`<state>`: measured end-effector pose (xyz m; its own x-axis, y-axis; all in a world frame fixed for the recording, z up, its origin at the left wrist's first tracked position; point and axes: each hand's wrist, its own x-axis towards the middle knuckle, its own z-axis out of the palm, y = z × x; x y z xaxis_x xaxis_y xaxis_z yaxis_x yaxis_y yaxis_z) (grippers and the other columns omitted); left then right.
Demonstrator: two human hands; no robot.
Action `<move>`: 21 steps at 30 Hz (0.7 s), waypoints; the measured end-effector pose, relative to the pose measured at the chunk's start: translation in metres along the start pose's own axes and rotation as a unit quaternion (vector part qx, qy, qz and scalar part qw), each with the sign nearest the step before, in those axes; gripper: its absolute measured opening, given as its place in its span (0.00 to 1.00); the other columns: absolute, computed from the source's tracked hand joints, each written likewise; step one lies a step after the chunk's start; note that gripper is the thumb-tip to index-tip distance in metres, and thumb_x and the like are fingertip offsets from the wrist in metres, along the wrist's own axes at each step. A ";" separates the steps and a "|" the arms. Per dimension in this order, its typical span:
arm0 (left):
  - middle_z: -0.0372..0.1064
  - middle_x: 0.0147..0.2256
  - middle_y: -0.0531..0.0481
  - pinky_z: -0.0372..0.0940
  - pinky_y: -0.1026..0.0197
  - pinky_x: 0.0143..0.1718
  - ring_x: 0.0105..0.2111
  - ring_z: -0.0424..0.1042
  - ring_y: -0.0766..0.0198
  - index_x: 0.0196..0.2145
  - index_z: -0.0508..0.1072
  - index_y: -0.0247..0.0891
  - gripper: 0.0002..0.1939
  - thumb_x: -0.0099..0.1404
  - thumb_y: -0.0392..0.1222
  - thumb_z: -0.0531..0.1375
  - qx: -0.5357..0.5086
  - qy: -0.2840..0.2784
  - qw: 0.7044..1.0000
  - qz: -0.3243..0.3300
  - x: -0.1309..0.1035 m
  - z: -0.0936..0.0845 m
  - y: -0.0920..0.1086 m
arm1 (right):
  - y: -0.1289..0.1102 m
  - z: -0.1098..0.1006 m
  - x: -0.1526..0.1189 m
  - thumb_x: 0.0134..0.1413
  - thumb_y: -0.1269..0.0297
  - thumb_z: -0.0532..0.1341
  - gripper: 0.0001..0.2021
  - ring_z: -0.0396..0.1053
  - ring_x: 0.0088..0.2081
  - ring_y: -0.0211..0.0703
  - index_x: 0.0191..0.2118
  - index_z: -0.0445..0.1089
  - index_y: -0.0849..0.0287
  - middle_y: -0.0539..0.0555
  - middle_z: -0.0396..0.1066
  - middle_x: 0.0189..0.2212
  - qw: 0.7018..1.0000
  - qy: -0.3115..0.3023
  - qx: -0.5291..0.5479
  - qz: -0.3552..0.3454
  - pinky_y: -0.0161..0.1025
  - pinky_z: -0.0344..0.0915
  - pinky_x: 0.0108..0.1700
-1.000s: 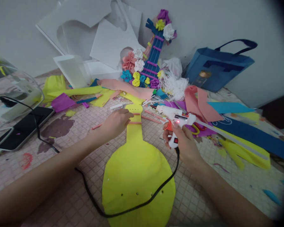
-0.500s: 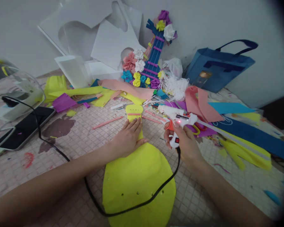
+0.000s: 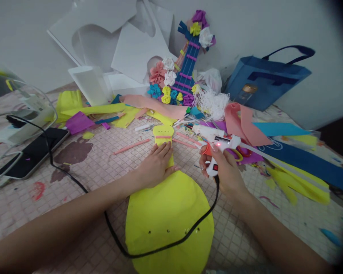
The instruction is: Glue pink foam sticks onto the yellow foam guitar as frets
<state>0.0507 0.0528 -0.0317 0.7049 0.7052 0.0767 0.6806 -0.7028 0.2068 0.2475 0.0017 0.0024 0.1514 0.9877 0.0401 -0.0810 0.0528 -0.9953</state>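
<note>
A yellow guitar-shaped cutout (image 3: 168, 205) lies flat on the table with its head pointing away from me. Several small holes show in its head and lower body, and a pink strip (image 3: 163, 137) crosses the top of the neck. My left hand (image 3: 157, 161) rests on the neck, fingers stretched out flat just below that strip. To the right, my right hand (image 3: 225, 167) grips a white glue gun (image 3: 217, 137) with an orange trigger and a lit red light. A glue stick (image 3: 286, 167) sticks out of its back. The black cord (image 3: 160, 251) loops across the yellow body.
Thin pink rolled strips (image 3: 131, 146) lie on both sides of the neck. Behind are paper scraps, white shredded paper (image 3: 213, 101), a decorated blue guitar (image 3: 187, 68) and a blue bag (image 3: 265, 83). At left are a phone (image 3: 31, 154) and a power strip (image 3: 20, 127).
The whole view has shifted slightly. My left hand stays flat on the neck and my right hand keeps hold of the glue gun; nothing else visibly differs.
</note>
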 end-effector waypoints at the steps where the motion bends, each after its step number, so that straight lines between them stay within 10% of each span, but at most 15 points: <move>1: 0.42 0.64 0.31 0.41 0.46 0.62 0.64 0.42 0.49 0.61 0.52 0.24 0.34 0.69 0.56 0.42 -0.002 0.000 1.000 0.000 0.000 0.000 0.000 | 0.000 0.000 0.000 0.55 0.48 0.57 0.16 0.58 0.16 0.33 0.31 0.65 0.58 0.47 0.62 0.17 1.000 0.000 0.000 0.000 0.30 0.55 0.14; 15: 0.44 0.63 0.32 0.45 0.48 0.62 0.64 0.44 0.52 0.62 0.49 0.25 0.30 0.68 0.46 0.48 -0.060 -0.038 0.997 -0.010 0.006 -0.014 -0.003 | 0.002 -0.002 0.002 0.55 0.52 0.58 0.14 0.60 0.17 0.33 0.30 0.66 0.59 0.47 0.63 0.18 1.000 0.009 0.015 -0.020 0.30 0.56 0.14; 21: 0.59 0.59 0.41 0.57 0.53 0.56 0.58 0.58 0.56 0.58 0.59 0.35 0.22 0.67 0.40 0.50 -0.115 0.048 0.992 -0.020 0.004 -0.042 -0.027 | 0.001 -0.004 0.002 0.56 0.53 0.57 0.14 0.58 0.14 0.32 0.28 0.64 0.58 0.45 0.61 0.15 0.999 0.019 0.014 -0.030 0.29 0.55 0.13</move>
<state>0.0266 0.0785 0.0038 0.6490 0.7449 0.1543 0.6361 -0.6427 0.4271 0.2515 0.0033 0.0009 0.1949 0.9761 0.0964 -0.0982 0.1172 -0.9882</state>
